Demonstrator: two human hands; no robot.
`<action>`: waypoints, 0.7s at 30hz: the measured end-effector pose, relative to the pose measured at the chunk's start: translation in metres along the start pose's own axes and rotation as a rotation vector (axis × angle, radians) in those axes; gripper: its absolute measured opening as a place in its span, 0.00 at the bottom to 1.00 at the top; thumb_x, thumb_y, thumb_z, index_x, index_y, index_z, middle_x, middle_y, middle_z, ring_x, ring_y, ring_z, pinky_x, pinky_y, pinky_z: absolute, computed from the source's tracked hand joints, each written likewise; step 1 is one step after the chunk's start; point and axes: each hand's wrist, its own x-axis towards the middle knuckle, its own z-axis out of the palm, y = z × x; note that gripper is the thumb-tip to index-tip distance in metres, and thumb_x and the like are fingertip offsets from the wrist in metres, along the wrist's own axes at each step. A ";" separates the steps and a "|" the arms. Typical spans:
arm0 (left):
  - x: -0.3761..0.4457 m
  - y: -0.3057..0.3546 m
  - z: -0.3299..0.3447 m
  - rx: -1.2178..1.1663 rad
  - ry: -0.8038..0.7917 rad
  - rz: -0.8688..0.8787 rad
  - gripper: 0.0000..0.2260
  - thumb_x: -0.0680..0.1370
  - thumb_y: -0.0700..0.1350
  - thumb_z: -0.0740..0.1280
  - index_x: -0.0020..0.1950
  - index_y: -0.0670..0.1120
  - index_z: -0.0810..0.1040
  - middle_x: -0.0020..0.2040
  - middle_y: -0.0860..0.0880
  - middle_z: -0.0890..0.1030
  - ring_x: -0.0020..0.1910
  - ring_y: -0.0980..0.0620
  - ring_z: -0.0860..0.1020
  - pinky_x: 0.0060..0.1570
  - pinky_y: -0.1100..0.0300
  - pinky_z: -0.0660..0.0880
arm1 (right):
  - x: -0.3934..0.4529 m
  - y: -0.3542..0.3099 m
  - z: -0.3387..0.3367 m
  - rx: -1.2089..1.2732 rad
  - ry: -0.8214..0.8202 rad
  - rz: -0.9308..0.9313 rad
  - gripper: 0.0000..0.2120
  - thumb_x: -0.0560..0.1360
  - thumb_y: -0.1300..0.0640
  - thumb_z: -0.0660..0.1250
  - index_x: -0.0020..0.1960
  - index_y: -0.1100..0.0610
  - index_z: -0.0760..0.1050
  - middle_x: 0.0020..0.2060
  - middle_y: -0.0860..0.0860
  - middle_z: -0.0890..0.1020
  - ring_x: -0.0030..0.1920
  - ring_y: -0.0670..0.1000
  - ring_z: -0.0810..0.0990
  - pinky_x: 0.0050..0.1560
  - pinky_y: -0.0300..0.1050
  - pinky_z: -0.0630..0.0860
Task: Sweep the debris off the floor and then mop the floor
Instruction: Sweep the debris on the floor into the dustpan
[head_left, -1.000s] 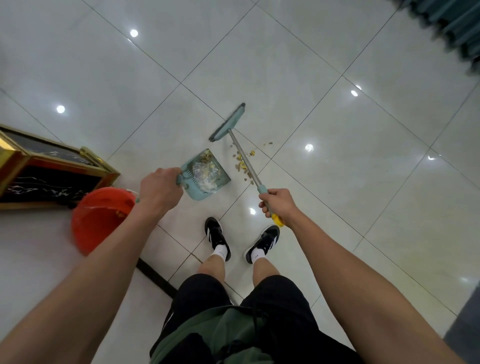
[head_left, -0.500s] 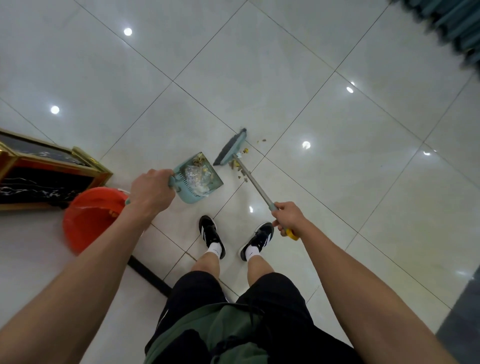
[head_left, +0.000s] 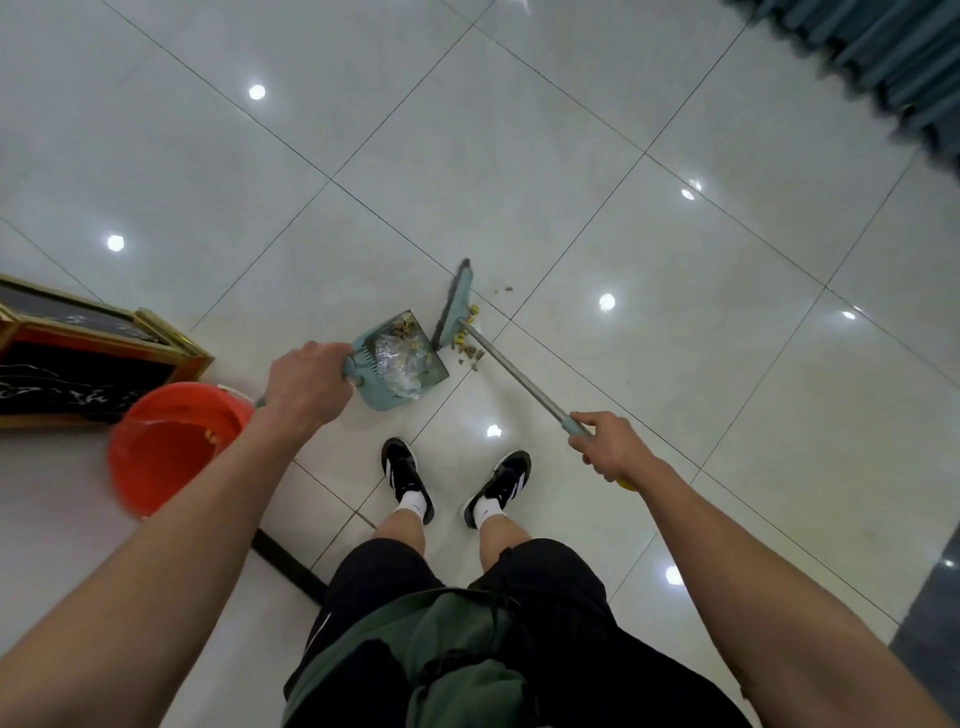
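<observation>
Debris (head_left: 470, 351) lies right of broom head (head_left: 453, 306), dustpan (head_left: 400, 364) left; right hand (head_left: 605, 447) grips broom, left hand (head_left: 306, 384) grips dustpan.

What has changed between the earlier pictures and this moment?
The broom head was drawn in toward the dustpan and now sits at its mouth; some debris lies behind it. Unchanged: left hand holds the dustpan, right hand the broom handle; bucket in place.
</observation>
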 end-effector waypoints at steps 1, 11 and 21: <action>-0.001 0.001 0.000 0.000 0.001 -0.008 0.10 0.77 0.42 0.63 0.54 0.52 0.80 0.40 0.48 0.77 0.40 0.42 0.79 0.41 0.53 0.77 | 0.001 0.000 -0.009 -0.047 0.009 -0.015 0.24 0.78 0.56 0.65 0.74 0.49 0.70 0.41 0.55 0.80 0.30 0.51 0.73 0.26 0.41 0.70; -0.023 0.016 -0.002 0.018 0.006 -0.072 0.10 0.77 0.43 0.62 0.54 0.51 0.80 0.44 0.45 0.80 0.42 0.41 0.80 0.42 0.51 0.77 | 0.017 0.003 -0.077 -0.396 -0.010 -0.116 0.18 0.78 0.57 0.67 0.67 0.50 0.79 0.36 0.54 0.79 0.30 0.52 0.74 0.28 0.42 0.73; -0.030 0.028 0.008 0.025 -0.011 -0.087 0.09 0.77 0.45 0.64 0.55 0.51 0.80 0.46 0.45 0.80 0.43 0.41 0.80 0.45 0.50 0.80 | 0.029 -0.006 -0.076 -0.529 -0.004 -0.166 0.15 0.75 0.58 0.65 0.59 0.49 0.81 0.40 0.53 0.80 0.32 0.54 0.78 0.37 0.47 0.79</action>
